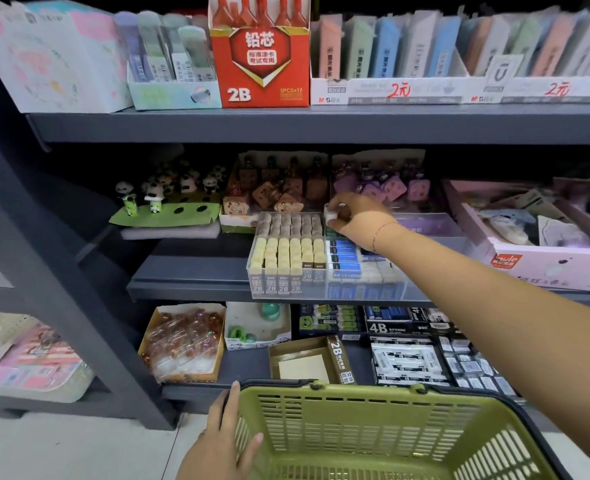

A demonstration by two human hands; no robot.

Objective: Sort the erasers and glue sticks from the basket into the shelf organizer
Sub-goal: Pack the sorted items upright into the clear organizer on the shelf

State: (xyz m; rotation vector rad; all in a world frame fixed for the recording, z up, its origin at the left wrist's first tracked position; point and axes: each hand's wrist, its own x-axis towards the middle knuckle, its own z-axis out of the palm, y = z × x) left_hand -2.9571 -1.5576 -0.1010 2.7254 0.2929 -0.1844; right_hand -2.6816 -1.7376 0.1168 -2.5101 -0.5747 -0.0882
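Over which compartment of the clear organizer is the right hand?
The back-right compartment, behind the blue erasers; the right hand pinches a small white eraser there.

Across the centre of the frame, a dark band of open space runs between the upper shelf board and the tops of the goods below it. This is the way in from the front. The clear shelf organizer stands at the front edge of the middle shelf. Its left compartments are packed tight with cream-topped pieces, with no gap for fingers.

The right forearm crosses its right side from the lower right. The right hand, pinching a white eraser, fills the room over the rear right compartment.

Left of the organizer lies a bare strip of shelf, bounded behind by the panda display. On the right the pink box stands close, perhaps touching — glare blurs the gap.

At bottom centre the green basket fronts the lowest shelf, mouth open upward, with the left hand holding its left rim.
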